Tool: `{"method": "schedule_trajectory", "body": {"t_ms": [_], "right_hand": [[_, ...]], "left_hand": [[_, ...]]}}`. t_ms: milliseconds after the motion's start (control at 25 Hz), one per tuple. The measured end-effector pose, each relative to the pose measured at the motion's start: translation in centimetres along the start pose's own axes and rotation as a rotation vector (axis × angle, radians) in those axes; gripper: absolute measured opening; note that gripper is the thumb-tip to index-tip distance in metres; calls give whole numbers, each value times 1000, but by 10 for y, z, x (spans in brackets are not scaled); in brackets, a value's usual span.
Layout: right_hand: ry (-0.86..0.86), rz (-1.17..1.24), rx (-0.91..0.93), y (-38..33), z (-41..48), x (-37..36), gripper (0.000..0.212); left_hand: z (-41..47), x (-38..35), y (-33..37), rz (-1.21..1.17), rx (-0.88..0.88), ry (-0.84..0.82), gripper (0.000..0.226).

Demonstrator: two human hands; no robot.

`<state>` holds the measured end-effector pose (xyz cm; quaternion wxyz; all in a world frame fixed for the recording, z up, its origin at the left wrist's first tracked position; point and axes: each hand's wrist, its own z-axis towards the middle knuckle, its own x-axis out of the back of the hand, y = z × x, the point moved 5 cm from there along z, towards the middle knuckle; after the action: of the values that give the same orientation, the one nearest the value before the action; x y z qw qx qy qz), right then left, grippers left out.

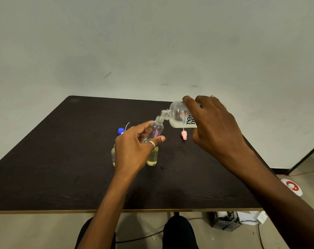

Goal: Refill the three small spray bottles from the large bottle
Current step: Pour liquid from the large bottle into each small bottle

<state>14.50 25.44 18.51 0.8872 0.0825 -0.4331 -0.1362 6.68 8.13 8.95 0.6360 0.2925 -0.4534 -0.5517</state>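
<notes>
blue cap (120, 131) left of the large bottle (178, 115), two yellowish small bottles (152, 156) stood lower left of it, empty small bottle (157, 126) tilted at its mouth, clasped in left grip (134, 146), pink cap (184, 135) just under it, large bottle tipped sideways, wrapped by right grip (215, 126)

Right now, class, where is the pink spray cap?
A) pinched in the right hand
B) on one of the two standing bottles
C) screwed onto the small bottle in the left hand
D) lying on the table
D: the pink spray cap lies on the dark table, seen just below the tipped large bottle.
</notes>
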Motion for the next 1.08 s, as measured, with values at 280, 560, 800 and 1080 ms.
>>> {"method": "schedule_trajectory", "body": {"t_ms": [280,560,800,1080], "right_hand": [[20,-8,3,-3,0,3,72],[26,-14,8,-3,1,2,74],[22,-15,9,-4,1,3,73],[21,-7,15,-4,2,4,72]], "left_hand": [[1,1,-3,21,-2,-3,59],[0,2,-1,5,2,-2,60],[1,2,-3,7,0,-2,61],[1,2,-4,6,10,-5,62]]}}
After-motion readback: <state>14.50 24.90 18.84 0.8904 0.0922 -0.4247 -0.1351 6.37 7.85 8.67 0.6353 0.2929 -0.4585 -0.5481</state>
